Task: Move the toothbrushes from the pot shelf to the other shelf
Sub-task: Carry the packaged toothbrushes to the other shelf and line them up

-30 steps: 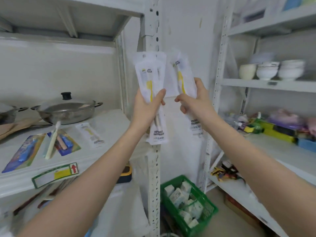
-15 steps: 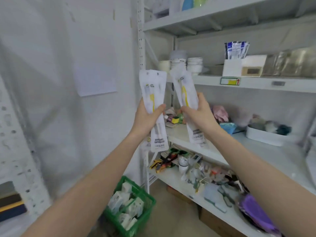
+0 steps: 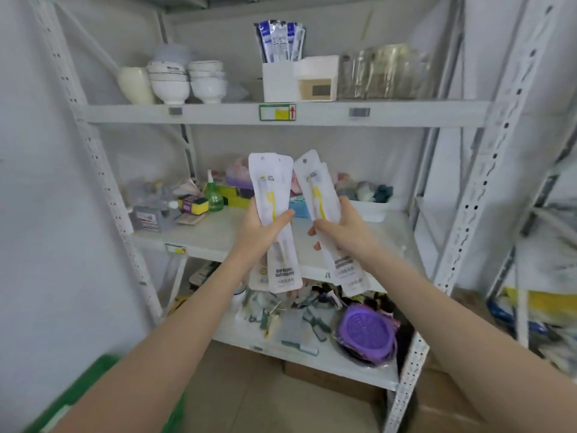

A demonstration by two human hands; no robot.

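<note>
So both hands are up in front of the white shelf unit (image 3: 281, 115), each with packaged toothbrushes. Left hand (image 3: 260, 228) has its fingers wrapped tight round the middle of the left toothbrush packs (image 3: 273, 214), thumb pressed across the front; looks like more than one pack, stacked, held upright, yellow brush showing through. Right hand (image 3: 342, 229) is clamped on the right toothbrush packs (image 3: 321, 195), also at least two, tops tilted a bit left, fingers curled round the back and thumb on the front. The two bundles are just beside each other, not touching as far as I can tell. Both are in the air in front of the middle shelf (image 3: 218, 235), not resting on it. That shelf's front part is bare; a green bottle (image 3: 214, 196) and sponges (image 3: 193, 205) sit toward its back left, a white tray (image 3: 373, 210) toward the back right. Upper shelf carries bowls (image 3: 187, 81) at the left, a white box (image 3: 299, 78) at the middle, clear jars (image 3: 384, 73) at the right. Lower shelf is cluttered, purple round thing (image 3: 365, 334) near its right front. Green crate (image 3: 103, 370) at bottom left on the floor.
</note>
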